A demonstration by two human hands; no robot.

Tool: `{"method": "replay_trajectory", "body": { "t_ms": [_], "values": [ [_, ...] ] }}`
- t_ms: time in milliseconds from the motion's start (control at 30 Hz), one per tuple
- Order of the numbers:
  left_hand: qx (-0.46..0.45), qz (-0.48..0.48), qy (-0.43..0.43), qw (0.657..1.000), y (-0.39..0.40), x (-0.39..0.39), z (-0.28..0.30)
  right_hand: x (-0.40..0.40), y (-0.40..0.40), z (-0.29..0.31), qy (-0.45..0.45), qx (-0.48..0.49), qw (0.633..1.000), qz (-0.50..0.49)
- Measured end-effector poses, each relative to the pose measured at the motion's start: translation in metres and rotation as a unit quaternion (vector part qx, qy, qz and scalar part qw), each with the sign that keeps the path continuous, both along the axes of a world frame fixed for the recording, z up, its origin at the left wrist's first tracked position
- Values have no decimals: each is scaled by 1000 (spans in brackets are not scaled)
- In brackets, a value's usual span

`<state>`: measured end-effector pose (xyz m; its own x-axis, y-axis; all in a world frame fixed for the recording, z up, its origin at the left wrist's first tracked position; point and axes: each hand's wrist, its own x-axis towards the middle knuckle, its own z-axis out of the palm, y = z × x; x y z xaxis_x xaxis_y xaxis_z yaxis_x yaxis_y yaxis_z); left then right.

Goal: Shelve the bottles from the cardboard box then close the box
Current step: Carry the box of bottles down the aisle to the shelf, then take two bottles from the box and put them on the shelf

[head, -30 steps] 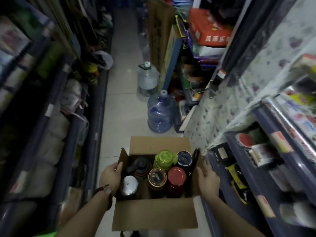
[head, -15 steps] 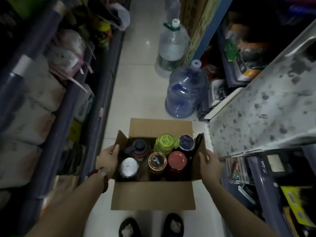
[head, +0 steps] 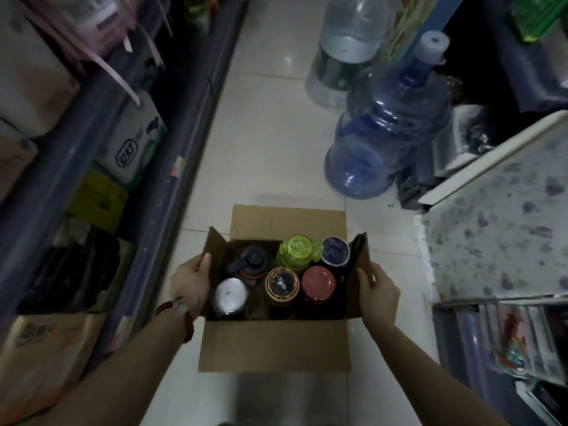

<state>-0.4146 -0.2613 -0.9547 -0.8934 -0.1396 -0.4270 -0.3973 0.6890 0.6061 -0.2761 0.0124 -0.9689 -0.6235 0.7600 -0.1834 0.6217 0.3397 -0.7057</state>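
Note:
An open cardboard box (head: 273, 345) sits low over the tiled aisle floor, all flaps up. Inside stand several bottles seen from above: a black-lidded one (head: 250, 261), a lime-green one (head: 299, 249), a dark blue cap (head: 335, 252), a silver lid (head: 230, 295), a copper-rimmed lid (head: 282, 284) and a red lid (head: 318, 282). My left hand (head: 192, 282) grips the box's left side flap, thumb inside. My right hand (head: 379, 295) grips the right side flap.
Two large water jugs stand on the floor ahead, a blue one (head: 387, 127) and a clear one (head: 347, 47). Stocked shelves (head: 172, 167) line the left. A speckled counter (head: 498, 229) and shelves of packets close in on the right.
The view has tilted further down and nearer the floor. The box stays between both hands, which keep their hold on its side flaps.

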Motion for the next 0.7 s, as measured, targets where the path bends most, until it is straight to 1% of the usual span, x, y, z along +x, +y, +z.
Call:
{"method": "replay_trajectory", "body": {
  "t_ms": [200, 400, 500, 700],
  "values": [
    [30, 15, 10, 999, -7, -9, -47, -9, -5, -49, 7, 11, 1000, 5],
    [53, 16, 4, 998, -15, -12, -80, -6, -3, -79, 8, 15, 1000, -1],
    [55, 25, -1, 998, -22, -18, -87, -3, 1, -86, 0, 15, 1000, -1],
    [-1, 1, 28, 1000, -36, -26, -101, 11, 12, -99, -34, 20, 999, 7]
  ]
}}
